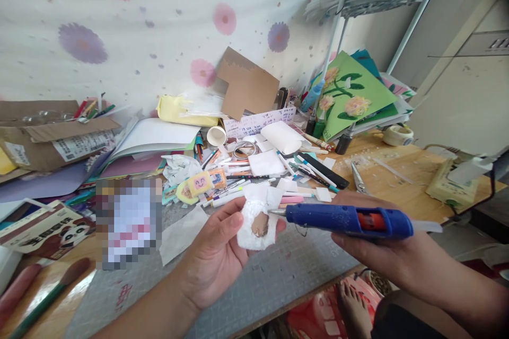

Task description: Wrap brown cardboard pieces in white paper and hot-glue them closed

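My left hand (222, 243) is closed on a small piece covered in white tissue paper (248, 235), with a bare brown cardboard patch (260, 224) showing in it. A loose flap of tissue stands up from its upper edge. My right hand (358, 243) grips a blue hot glue gun (338, 218) from below, most of its handle hidden behind the hand. The gun's metal nozzle points left and reaches the right edge of the tissue-covered piece; I cannot tell whether it touches. A clear glue stick (427, 226) sticks out of the gun's rear.
Behind my hands lies a heap of markers (228, 196), paper scraps and a white roll (281, 137). Scissors (359, 177) and a tape roll (397, 135) are to the right. A grey cutting mat (278, 280) covers the front. A cardboard box (51, 143) stands at left, a power strip (451, 183) far right.
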`<state>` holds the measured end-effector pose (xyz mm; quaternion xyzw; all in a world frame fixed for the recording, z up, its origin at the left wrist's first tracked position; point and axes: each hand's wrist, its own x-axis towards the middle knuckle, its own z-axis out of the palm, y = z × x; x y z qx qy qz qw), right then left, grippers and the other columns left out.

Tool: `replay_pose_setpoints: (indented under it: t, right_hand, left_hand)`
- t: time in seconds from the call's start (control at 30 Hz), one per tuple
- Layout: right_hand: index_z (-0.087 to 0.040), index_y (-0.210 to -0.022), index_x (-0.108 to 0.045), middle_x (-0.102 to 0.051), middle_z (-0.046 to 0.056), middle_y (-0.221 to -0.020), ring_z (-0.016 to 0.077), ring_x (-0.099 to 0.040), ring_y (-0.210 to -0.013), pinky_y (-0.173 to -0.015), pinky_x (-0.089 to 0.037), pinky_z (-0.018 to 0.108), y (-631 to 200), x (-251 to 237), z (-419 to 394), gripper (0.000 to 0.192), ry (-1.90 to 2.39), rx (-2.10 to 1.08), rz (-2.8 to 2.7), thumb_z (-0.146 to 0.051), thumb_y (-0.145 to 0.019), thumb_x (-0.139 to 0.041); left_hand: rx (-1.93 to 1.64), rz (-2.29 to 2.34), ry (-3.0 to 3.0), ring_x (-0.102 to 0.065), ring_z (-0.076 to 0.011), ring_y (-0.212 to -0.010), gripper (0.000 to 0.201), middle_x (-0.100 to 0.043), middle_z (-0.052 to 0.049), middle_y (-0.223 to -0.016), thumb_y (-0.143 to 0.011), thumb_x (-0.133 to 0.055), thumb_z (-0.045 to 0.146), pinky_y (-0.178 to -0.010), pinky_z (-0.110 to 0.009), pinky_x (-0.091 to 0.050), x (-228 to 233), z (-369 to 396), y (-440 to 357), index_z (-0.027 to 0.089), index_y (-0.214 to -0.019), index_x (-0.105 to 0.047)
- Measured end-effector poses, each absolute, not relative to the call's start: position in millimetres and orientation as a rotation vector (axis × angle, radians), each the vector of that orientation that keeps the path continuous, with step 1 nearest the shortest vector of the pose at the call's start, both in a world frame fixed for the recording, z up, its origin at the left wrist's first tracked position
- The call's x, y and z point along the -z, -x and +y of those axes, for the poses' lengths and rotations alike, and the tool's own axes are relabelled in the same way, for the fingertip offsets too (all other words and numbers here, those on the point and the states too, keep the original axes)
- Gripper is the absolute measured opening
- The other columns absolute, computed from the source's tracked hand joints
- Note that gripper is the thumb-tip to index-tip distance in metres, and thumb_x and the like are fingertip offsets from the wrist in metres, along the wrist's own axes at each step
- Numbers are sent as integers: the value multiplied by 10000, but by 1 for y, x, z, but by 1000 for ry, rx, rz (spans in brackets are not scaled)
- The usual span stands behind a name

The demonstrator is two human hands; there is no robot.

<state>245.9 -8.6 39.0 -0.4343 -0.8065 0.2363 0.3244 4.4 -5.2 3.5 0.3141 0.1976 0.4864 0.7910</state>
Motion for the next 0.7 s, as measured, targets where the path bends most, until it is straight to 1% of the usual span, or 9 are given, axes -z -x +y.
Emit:
replay_pose_setpoints:
  t: [0.07, 0.2, 0.33, 0.47, 0.6, 0.7]
  right_hand:
    - [-219, -740, -560, -598, 15, -721, 174, -564, -650, -567, -478, 294, -243, -40, -8, 69, 1119, -588, -2127, -225, -800, -527]
    - [-224, -687, -524, -560, -3, -663, 158, -544, -608, -554, -478, 286, -241, -39, -6, 115, 1112, -564, -2133, -225, -801, -532]
    - [-233, -715, -552, -585, 5, -671, 168, -558, -600, -526, -478, 291, -245, -37, -6, 79, 1102, -528, -2133, -238, -794, -541]
    - [-245, -750, -584, -630, 21, -729, 190, -595, -645, -514, -487, 290, -250, -34, -6, 27, 1130, -489, -2114, -240, -770, -567]
    - [-240, -759, -581, -626, 14, -710, 178, -589, -620, -541, -503, 297, -252, -34, -7, 41, 1176, -517, -2134, -259, -784, -556]
    - [-230, -805, -594, -646, 34, -781, 194, -607, -692, -610, -516, 320, -252, -35, -7, 64, 1198, -520, -2149, -267, -792, -543]
  left_hand:
    - [-1041, 414, -681, -644, -266, -1005, 262, -694, -77, -1109, -825, -582, 231, -902, -343, -477, -4, -6, -5, 182, -1076, -641]
    - [-1047, 413, -672, -640, -255, -1015, 248, -697, -79, -1100, -824, -584, 219, -906, -352, -476, -5, -6, -6, 185, -1063, -645]
    - [-1044, 447, -660, -643, -279, -1004, 245, -697, -86, -1101, -808, -607, 246, -895, -344, -481, -5, -6, -5, 178, -1040, -650]
    - [-1063, 497, -625, -644, -303, -997, 256, -698, -88, -1090, -792, -623, 257, -839, -349, -508, -4, -5, -3, 186, -1039, -629]
    - [-1074, 514, -621, -642, -306, -1000, 291, -683, -99, -1118, -794, -616, 265, -834, -357, -511, -4, -2, -3, 175, -1071, -606]
    - [-1082, 513, -609, -655, -275, -979, 256, -693, -96, -1092, -801, -605, 255, -828, -334, -511, -4, -1, -4, 174, -1043, -612]
